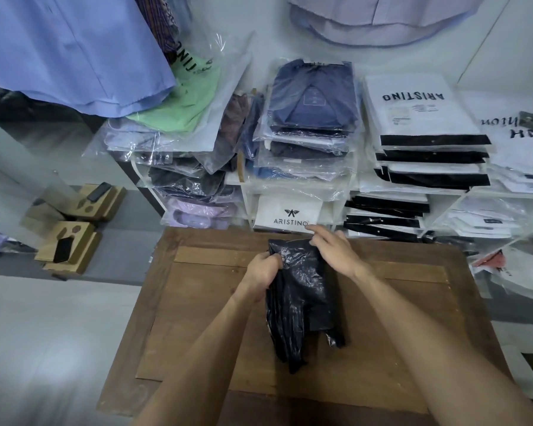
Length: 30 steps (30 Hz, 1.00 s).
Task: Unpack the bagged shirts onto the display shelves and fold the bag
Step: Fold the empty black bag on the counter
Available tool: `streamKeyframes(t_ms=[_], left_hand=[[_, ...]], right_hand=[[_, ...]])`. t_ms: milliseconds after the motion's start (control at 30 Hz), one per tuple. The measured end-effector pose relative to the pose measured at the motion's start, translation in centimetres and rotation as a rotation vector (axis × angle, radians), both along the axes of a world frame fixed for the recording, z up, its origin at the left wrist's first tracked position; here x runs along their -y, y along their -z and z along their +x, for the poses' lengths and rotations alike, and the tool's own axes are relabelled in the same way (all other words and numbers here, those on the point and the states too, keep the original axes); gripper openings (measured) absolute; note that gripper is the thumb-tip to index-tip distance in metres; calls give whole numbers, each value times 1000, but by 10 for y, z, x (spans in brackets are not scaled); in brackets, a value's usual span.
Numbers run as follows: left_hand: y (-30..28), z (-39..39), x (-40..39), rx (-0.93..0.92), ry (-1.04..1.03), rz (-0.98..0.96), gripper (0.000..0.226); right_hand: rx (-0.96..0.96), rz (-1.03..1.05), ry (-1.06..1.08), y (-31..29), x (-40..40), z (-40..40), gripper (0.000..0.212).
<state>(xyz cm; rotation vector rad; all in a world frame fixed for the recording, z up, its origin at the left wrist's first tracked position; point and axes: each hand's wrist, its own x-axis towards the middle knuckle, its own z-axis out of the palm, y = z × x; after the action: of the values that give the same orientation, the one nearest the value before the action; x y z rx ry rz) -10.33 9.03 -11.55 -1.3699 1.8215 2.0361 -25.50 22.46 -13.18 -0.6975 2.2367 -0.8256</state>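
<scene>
- The shirts look already shelved, so the step in hand is folding the black plastic bag, which lies crumpled and partly doubled lengthwise on the wooden table, just in front of the shelves.
- The left hand grips the bag's left edge near the top with curled fingers; the right hand pinches its top right corner.
- Next, I judge, the top needs bringing down over the lower half and pressing flat; thin plastic tends to spring open.
- Counts: one bag, two hands, two cardboard boxes on the floor, three hanging shirts above. The packed shirts are too many and overlapped to count.
</scene>
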Motion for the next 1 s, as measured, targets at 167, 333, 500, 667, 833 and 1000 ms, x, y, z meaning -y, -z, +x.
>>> streamKeyframes(t_ms=[167,333,500,667,833,1000], left_hand=[[7,3,6,30,-22,11,23],[14,2,6,110,7,-134,34],[9,2,-1,214,66,-295,35],[19,10,-4,251,108,-416,29],[29,22,-20,183,74,-522,41],[41,33,-35,176,417,-1052,79]], right_hand=[[60,97,-83,7,2,-10,36],[-210,139,9,27,4,0,37],[-516,261,142,39,16,42,47],[-848,-25,-136,49,-4,83,49],[-751,128,-341,64,-20,93,55],[-759,184,-397,73,-28,90,56]])
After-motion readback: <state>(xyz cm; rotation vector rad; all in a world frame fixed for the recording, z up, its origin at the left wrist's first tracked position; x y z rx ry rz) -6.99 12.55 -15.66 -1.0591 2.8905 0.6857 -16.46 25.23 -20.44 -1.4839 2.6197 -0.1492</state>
